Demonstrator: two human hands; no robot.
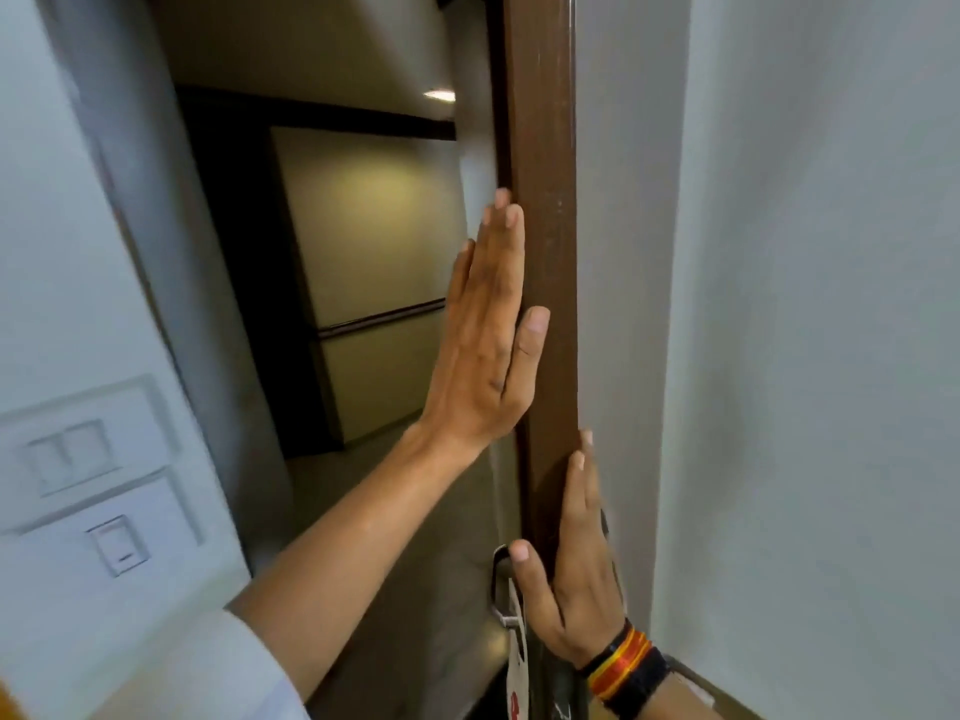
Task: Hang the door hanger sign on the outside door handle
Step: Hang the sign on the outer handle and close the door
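Observation:
The door stands ajar with its brown edge (550,252) facing me. My left hand (488,345) lies flat with straight fingers against the outer side of that edge, thumb on the edge face. Lower down, my right hand (576,569) clasps the edge, fingers on the white inner face and thumb across the brown edge. Just left of that thumb is the metal outside door handle (500,579). A white door hanger sign (519,667) with red marks hangs from it, seen edge-on and partly hidden by the door.
A white wall (805,356) stands close on the right. On the left wall are switch plates (88,475). Through the gap a dim corridor (384,262) shows with a beige wall and a dark rail. Coloured bands circle my right wrist (623,667).

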